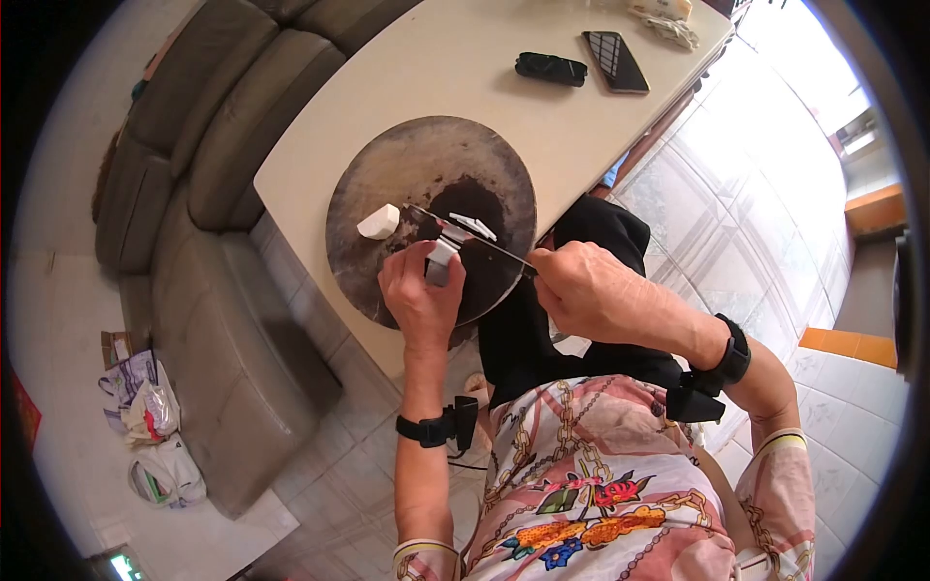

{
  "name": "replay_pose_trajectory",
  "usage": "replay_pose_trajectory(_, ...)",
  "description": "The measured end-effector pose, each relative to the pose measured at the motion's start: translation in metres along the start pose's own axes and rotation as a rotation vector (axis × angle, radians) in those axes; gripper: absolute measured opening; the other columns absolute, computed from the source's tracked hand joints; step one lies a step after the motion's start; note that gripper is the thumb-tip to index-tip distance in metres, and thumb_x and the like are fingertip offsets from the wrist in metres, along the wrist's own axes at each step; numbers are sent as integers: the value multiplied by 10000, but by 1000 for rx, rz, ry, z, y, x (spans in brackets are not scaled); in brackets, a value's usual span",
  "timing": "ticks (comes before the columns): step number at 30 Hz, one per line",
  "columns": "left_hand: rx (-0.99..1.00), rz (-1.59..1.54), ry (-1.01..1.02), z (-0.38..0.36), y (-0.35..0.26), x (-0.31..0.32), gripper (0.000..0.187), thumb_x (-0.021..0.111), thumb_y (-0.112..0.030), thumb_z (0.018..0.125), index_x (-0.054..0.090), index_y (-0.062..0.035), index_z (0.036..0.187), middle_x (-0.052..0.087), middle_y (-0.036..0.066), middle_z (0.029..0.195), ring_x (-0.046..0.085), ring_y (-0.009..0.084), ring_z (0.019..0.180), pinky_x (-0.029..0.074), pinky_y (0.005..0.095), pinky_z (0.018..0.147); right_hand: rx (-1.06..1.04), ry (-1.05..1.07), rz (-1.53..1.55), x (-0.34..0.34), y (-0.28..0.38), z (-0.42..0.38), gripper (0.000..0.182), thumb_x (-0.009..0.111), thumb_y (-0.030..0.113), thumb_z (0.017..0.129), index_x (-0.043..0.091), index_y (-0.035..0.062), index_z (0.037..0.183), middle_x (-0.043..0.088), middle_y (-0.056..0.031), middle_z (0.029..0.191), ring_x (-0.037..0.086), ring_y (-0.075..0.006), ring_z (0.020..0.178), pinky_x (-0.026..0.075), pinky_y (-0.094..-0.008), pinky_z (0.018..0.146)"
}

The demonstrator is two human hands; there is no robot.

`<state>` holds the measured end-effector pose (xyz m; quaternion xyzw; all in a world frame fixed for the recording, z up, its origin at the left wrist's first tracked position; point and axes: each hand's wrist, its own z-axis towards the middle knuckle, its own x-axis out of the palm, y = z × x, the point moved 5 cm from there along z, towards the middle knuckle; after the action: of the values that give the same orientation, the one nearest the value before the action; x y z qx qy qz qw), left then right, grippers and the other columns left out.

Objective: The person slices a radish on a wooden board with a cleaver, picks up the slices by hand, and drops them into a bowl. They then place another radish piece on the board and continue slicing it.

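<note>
A round, dark-stained chopping board (368,174) lies on the table. My left hand (422,295) is closed around a white block of food (443,254), its fingertips near the blade; the food's exact kind is not clear. My right hand (581,283) grips a knife (497,249) by its handle, which is mostly hidden in the fist. The blade, seen nearly edge-on, crosses the board beside the block. Just beyond the blade lie several thin white slices (473,227). A larger white chunk (379,222) sits to the left on the board.
The pale table (329,107) also holds a phone (616,62), a black case (550,69) and a crumpled bag (668,24) at its far end. Left of it stands a grey sofa (223,329). Bags (145,397) lie farther left.
</note>
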<state>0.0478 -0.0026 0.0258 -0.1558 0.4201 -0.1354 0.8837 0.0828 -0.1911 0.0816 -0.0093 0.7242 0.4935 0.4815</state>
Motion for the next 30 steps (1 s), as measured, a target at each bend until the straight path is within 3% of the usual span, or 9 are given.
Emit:
replay_pose_trajectory(10,-25,-15,5,2,-3,-3,267,740,-52,625,616,-16,858,632,121,830,593,326,806,467,414,744,28,42,42,11,-3,0,144,539,62,768,549,-75,724,575,-273,666,603,-437,714,496,-472,640)
replay_pose_trajectory(12,-29,-22,2,2,-4,-4,267,741,-52,625,615,-17,857,632,123,826,595,327,799,470,414,735,-60,-5,34,12,-5,1,75,529,-3,759,502,-73,756,530,-242,584,581,-432,651,473,-467,570)
replay_pose_trajectory(19,-80,-111,14,2,-3,-1,293,755,-74,644,600,-37,890,631,98,854,595,306,833,449,402,771,8,-63,-89,0,-7,7,76,539,-5,740,501,-69,729,524,-236,570,575,-431,631,463,-458,550)
replay_pose_trajectory(21,-96,-119,16,2,-2,0,293,762,-73,645,602,-40,888,632,98,857,598,302,830,452,399,762,35,-36,-93,0,-7,7,119,556,54,730,563,-58,691,580,-258,650,605,-429,658,500,-464,601)
replay_pose_trajectory(30,45,-120,42,0,-3,3,192,743,-47,674,655,-28,844,630,97,884,593,291,840,447,383,756,-113,-9,-233,7,14,-5,110,575,18,662,547,-64,729,594,-217,623,633,-363,615,509,-412,551)
